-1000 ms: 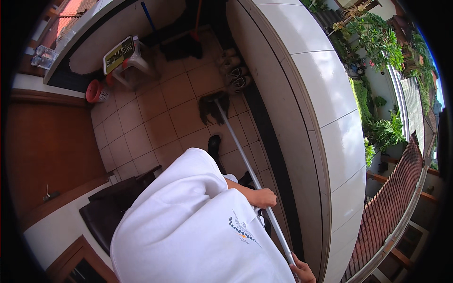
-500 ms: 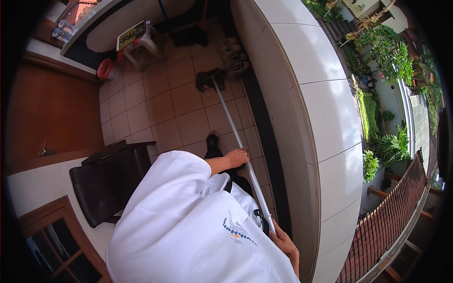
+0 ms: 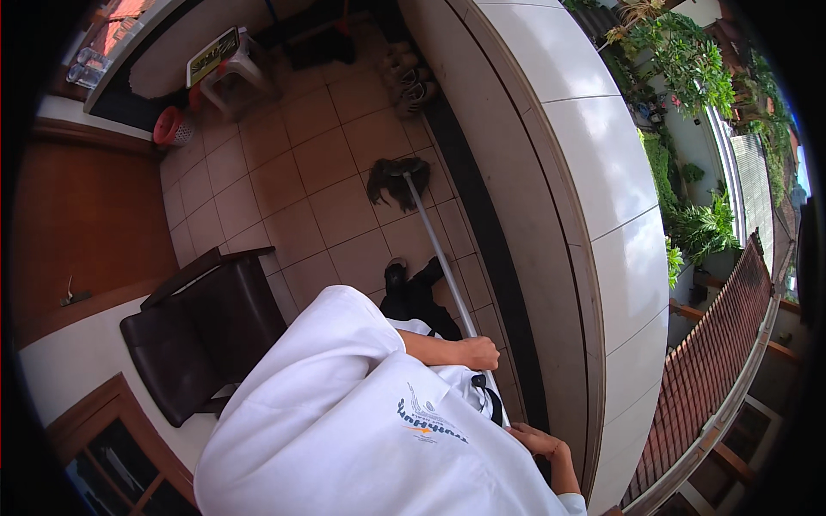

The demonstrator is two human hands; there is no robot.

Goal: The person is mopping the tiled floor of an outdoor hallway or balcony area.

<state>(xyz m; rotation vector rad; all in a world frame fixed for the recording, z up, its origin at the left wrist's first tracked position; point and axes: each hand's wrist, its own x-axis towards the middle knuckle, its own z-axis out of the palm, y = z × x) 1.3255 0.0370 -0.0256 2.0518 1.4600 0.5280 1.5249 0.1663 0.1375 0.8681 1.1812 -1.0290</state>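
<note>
I hold a mop with a long white handle (image 3: 434,249) that slants across the tan tiled floor (image 3: 292,198). Its dark stringy head (image 3: 397,179) rests on the tiles near the dark strip along the wall. My left hand (image 3: 477,353) grips the handle lower down, in front of my white shirt. Higher up the same handle, at the lower right, my right hand (image 3: 538,440) is closed around it. My dark-clad feet (image 3: 413,288) stand beside the handle.
A dark brown armchair (image 3: 206,335) stands close on my left. A white tiled parapet (image 3: 559,172) runs along the right, with plants and a fence beyond. Farther off are shoes (image 3: 413,82), a white stool (image 3: 228,64) and a red basket (image 3: 172,127).
The mop head slid away over the tiles and has come back nearer me. Both hands stayed on the handle; the view has shifted.
</note>
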